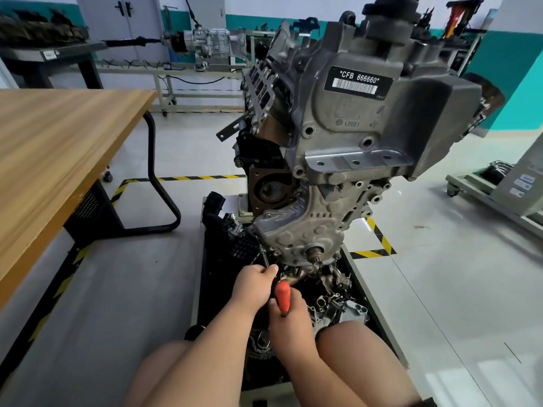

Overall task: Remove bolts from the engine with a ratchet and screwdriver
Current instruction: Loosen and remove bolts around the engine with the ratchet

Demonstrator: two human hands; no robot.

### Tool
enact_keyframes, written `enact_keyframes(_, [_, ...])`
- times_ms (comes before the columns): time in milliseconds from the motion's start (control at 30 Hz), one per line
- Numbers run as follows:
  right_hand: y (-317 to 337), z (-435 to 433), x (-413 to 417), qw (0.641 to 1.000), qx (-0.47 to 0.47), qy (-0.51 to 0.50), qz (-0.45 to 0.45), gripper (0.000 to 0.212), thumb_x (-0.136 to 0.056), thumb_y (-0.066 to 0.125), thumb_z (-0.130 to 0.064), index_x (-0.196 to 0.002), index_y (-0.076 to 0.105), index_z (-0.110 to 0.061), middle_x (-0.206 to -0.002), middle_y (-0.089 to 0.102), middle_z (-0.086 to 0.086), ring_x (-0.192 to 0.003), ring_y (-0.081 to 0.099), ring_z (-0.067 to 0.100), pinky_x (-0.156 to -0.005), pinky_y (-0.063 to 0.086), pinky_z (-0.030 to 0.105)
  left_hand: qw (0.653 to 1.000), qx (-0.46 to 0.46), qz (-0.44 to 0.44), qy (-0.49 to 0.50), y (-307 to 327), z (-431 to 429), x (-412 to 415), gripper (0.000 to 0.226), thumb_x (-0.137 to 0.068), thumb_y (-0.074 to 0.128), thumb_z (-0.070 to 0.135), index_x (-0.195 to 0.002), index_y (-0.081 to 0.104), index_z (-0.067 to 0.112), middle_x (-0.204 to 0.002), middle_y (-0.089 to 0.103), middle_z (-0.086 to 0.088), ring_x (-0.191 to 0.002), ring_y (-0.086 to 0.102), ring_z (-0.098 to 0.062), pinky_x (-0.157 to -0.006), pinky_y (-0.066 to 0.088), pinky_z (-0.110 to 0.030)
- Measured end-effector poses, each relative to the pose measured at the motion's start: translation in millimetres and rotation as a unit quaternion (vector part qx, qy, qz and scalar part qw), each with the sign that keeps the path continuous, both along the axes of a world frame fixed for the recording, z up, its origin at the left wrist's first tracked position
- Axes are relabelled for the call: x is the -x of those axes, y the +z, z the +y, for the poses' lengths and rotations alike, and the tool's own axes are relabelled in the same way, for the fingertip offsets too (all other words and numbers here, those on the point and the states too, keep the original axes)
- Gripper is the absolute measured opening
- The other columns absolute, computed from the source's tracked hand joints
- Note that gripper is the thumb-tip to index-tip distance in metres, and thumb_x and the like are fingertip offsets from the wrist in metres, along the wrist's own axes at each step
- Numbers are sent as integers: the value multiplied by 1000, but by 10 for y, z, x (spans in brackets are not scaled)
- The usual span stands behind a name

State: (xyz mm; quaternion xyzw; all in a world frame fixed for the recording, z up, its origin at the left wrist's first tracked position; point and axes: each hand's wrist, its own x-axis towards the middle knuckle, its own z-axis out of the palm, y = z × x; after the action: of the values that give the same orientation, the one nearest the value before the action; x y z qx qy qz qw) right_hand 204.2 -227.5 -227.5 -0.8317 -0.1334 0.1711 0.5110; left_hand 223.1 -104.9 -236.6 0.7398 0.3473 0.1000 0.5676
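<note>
A grey engine [352, 136] stands upright on a stand, with its lower timing cover [296, 230] facing me. A screwdriver with a red handle [283, 298] points up and left at the cover's lower left edge. Its metal shaft [265, 259] reaches a bolt spot there; the tip is too small to make out. My right hand [291, 315] grips the red handle from below. My left hand [255, 286] pinches the shaft near the black collar, thumb on top.
A wooden table [58, 148] on a black frame stands to the left. A black tray [332, 304] under the engine holds several loose metal parts. My knees frame the bottom of the view. Yellow-black floor tape [379, 233] marks the area. A gearbox [211, 42] on a stand sits behind.
</note>
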Motion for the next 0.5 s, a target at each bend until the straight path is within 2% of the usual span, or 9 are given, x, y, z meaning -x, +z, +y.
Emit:
enact_keyframes(67, [-7,16,-5,999,-46,-3,28,11,-93,56,-27,-100,53,-35,-94,61,-13,-79,57,-11,-62,39,6,1000,3,11,7,49,-5,16,42,-95,60,33,-60,54,10,-57,53,-7,-59,50,-26,-61,40,-35])
enact_keyframes(100, [-1,35,-3,995,-84,-9,58,11,-93,56,-24,-100,55,-34,-88,62,-15,-73,58,-13,-59,39,5,1000,7,24,6,74,4,28,38,-95,58,36,-68,62,10,-63,60,-6,-63,55,-27,-61,44,-33])
enact_keyframes(133, [14,49,1,985,-132,-25,111,11,-94,54,-22,-102,58,-29,-82,65,-13,-63,60,-6,-55,41,7,999,15,42,7,100,18,51,36,-95,56,40,-77,68,12,-67,64,-5,-63,59,-25,-58,46,-29])
enact_keyframes(167, [32,65,11,962,-190,-47,188,11,-96,52,-22,-102,61,-24,-74,67,-7,-53,57,3,-51,43,16,997,35,62,7,118,23,83,36,-95,55,44,-82,69,14,-64,63,-2,-56,58,-20,-50,44,-24])
enact_keyframes(200, [41,76,21,924,-259,-70,274,14,-98,49,-21,-100,62,-17,-68,65,1,-47,53,11,-44,41,24,995,64,78,5,133,17,123,37,-95,55,46,-82,67,14,-55,57,0,-46,51,-17,-42,38,-21])
enact_keyframes(300, [81,87,17,779,-393,-138,468,27,-101,45,-27,-100,62,-7,-63,59,9,-43,48,16,-35,33,22,985,139,96,-43,151,-47,219,38,-97,53,44,-81,62,11,-42,42,6,-32,33,-10,-35,23,-16])
enact_keyframes(367, [93,84,-25,735,-404,-161,520,35,-100,44,-38,-102,59,-7,-60,52,7,-41,44,16,-33,31,21,983,140,95,-73,158,-91,265,37,-97,53,44,-84,62,10,-43,46,5,-31,32,-8,-33,22,-15])
enact_keyframes(433, [91,74,-36,754,-364,-159,523,44,-98,42,-50,-95,60,-10,-55,45,5,-36,38,14,-33,27,19,985,122,92,-81,158,-119,287,36,-97,54,44,-79,60,12,-42,48,4,-30,34,-9,-33,22,-15])
enact_keyframes(500, [85,48,-16,801,-293,-148,501,51,-96,41,-58,-83,61,-13,-51,45,3,-33,32,12,-37,25,18,990,89,88,-65,138,-136,288,35,-95,56,42,-74,58,14,-39,44,5,-30,34,-10,-34,23,-17])
